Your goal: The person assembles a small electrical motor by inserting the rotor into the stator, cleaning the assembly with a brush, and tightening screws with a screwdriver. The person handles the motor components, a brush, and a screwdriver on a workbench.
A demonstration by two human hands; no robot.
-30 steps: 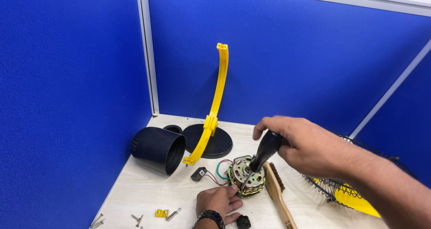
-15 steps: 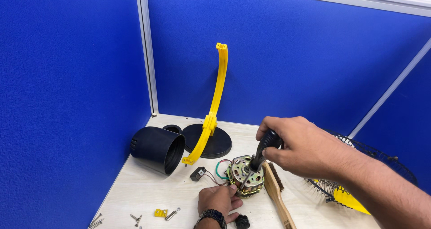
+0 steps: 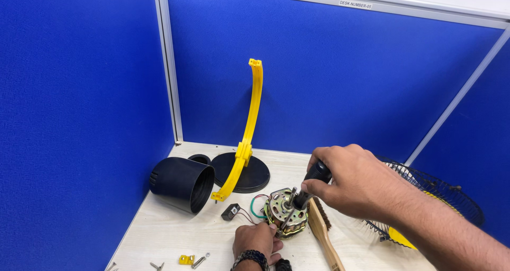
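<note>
1. At the far left, a blue partition wall (image 3: 74, 90) closes off that side of the pale surface (image 3: 164, 234); a second blue partition (image 3: 340, 74) closes the back, and the 2 meet at a grey corner post (image 3: 169, 64).
2. Loose screws (image 3: 199, 261) and a small yellow clip (image 3: 186, 259) lie near the front left edge, with bare surface around them.
3. A black cylindrical housing (image 3: 180, 183) lies on its side, its open mouth facing right, just beside a black round base (image 3: 241, 173) from which a yellow curved arm (image 3: 252, 117) rises.
4. A small black capacitor (image 3: 230, 212) sits between the housing and the motor, joined to it by thin wires.
5. The left hand (image 3: 257, 242), wearing a beaded wristband, is clenched on the near edge of the fan motor (image 3: 286, 212), steadying it on the surface.
6. The motor is a round metal disc with brassy windings and a shaft pointing up; it rests at the front centre.
7. The right hand (image 3: 353, 181) grips a black-handled screwdriver (image 3: 311, 186), tip down on the motor's top.
8. A wooden brush (image 3: 323, 234) lies just right of the motor.
9. A black wire fan guard (image 3: 435, 196) with a yellow part beneath fills the right side, under the right forearm.
</note>
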